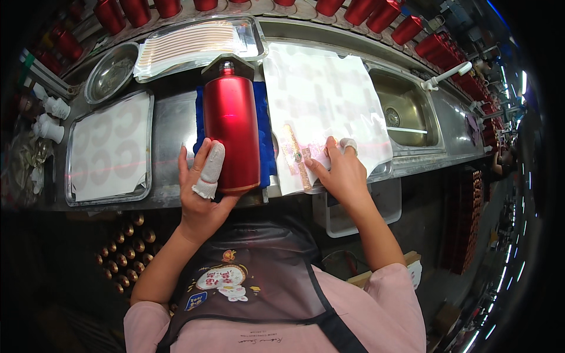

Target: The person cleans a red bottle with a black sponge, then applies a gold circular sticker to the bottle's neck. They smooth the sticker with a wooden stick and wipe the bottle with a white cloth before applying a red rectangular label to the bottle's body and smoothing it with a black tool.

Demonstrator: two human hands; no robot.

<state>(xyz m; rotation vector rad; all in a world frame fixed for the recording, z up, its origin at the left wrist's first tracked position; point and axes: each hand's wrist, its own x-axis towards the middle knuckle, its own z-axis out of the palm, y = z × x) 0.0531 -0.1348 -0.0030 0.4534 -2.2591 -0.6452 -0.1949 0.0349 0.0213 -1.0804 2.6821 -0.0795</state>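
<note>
A glossy red metal bottle (232, 129) lies on a blue cloth (266, 109), its neck pointing away from me. Against its lower left side rests my left hand (203, 182), fingers stretched out, with white covers on some of them and the thumb by the bottle's base. To the right is a large white decal sheet (318, 82) with faint grey shapes. My right hand (341, 170) touches its near part, thumb and index finger apart, one finger covered in white. Beside the thumb lies a patterned gold-and-pink decal (297, 156).
On the left stand a metal tray of white sheets (109, 147) and a round steel bowl (112, 72). Another tray of striped sheets (191, 41) is behind the bottle. A sink (406, 112) with a white tap (444, 76) lies right. Several red bottles (135, 12) line the back.
</note>
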